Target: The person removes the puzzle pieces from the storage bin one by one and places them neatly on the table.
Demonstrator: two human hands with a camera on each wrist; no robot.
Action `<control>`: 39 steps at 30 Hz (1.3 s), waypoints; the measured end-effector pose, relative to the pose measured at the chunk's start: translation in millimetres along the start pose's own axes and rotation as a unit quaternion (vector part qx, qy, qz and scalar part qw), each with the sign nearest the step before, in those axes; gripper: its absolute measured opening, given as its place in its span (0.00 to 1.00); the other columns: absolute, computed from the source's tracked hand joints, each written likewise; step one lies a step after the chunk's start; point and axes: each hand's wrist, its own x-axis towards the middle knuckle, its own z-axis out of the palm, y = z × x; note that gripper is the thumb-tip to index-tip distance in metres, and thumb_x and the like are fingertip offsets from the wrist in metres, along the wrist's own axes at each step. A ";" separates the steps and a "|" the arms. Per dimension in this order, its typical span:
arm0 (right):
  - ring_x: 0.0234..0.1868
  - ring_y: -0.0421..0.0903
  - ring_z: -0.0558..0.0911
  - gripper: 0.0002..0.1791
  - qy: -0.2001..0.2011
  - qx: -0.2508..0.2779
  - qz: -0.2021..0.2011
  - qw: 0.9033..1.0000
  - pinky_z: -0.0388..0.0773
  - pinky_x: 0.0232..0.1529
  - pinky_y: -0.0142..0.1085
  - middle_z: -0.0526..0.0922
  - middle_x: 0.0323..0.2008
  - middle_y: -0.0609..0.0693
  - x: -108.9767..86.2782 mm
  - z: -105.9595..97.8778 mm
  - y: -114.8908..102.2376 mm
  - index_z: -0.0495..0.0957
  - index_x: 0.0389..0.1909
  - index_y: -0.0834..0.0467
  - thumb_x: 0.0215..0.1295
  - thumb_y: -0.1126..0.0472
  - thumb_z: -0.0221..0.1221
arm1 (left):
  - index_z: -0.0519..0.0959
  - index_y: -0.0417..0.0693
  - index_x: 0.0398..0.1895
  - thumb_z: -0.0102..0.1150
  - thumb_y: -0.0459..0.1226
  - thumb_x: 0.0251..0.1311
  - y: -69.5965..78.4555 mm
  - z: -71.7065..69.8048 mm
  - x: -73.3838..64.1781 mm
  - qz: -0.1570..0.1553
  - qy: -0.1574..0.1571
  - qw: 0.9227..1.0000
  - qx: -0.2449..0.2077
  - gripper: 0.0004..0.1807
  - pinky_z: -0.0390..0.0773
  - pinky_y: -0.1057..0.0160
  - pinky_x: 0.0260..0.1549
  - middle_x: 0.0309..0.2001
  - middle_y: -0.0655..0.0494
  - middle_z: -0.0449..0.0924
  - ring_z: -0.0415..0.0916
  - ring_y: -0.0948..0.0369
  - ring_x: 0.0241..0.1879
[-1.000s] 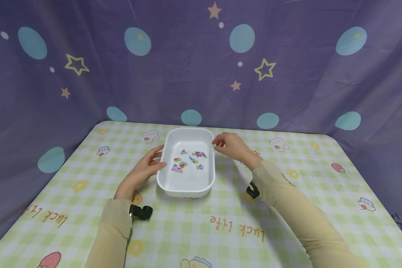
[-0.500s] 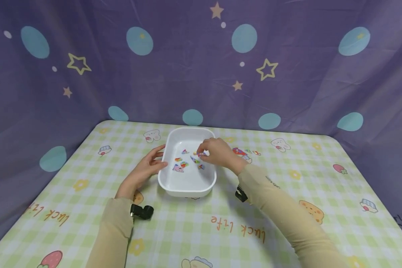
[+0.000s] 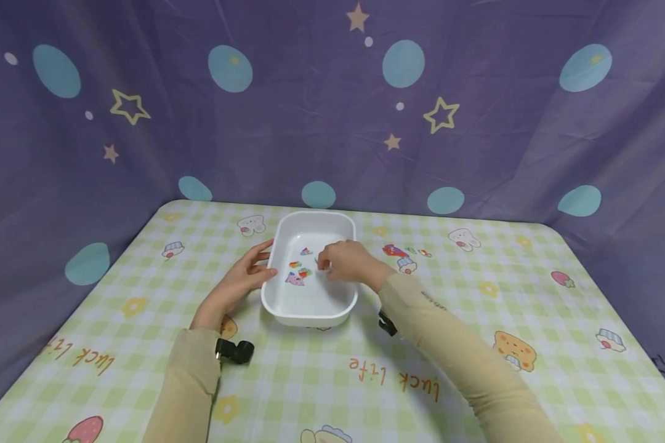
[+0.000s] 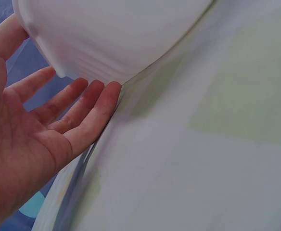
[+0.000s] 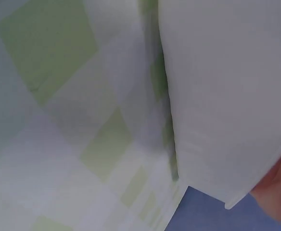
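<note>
White rectangular tray, rounded corners, on the green checked tablecloth. Left hand against its left wall, fingers straight and relaxed, holding nothing. Right hand inside the tray, fingers curled over the small colourful pieces; can't tell if it has one.

1. The right hand hides some small colourful stickers inside the white plastic rectangular tray.
2. Sticker pictures are too small to read.
3. Whether its fingertips pinch anything cannot be told.

Soft even light, blurry wrist views
</note>
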 end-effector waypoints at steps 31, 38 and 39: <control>0.31 0.39 0.73 0.07 -0.044 -0.072 0.040 0.996 0.67 0.38 0.35 0.76 0.24 0.38 9.5 5.7 -3.1 0.75 0.23 0.45 0.50 0.61 0.61 | 0.51 0.62 0.70 0.55 0.38 0.60 1.4 0.6 -1.3 -0.002 0.006 1.000 0.003 0.36 0.77 0.58 0.42 0.64 0.44 0.57 0.66 0.51 0.54; 0.32 0.40 0.74 0.06 -0.038 -0.065 0.033 0.997 0.66 0.41 0.37 0.77 0.25 0.38 6.3 5.1 -3.2 0.76 0.25 0.46 0.50 0.62 0.60 | 0.52 0.62 0.69 0.55 0.38 0.60 0.5 0.5 -1.0 -0.003 0.005 1.000 0.004 0.36 0.78 0.58 0.41 0.63 0.45 0.58 0.67 0.53 0.52; 0.32 0.40 0.74 0.06 -0.039 -0.062 0.032 0.997 0.66 0.40 0.37 0.77 0.26 0.38 5.8 4.3 -3.0 0.77 0.26 0.46 0.50 0.62 0.60 | 0.51 0.62 0.69 0.55 0.37 0.60 0.6 0.7 -1.0 -0.002 0.005 1.000 0.003 0.36 0.78 0.59 0.41 0.63 0.45 0.58 0.67 0.53 0.52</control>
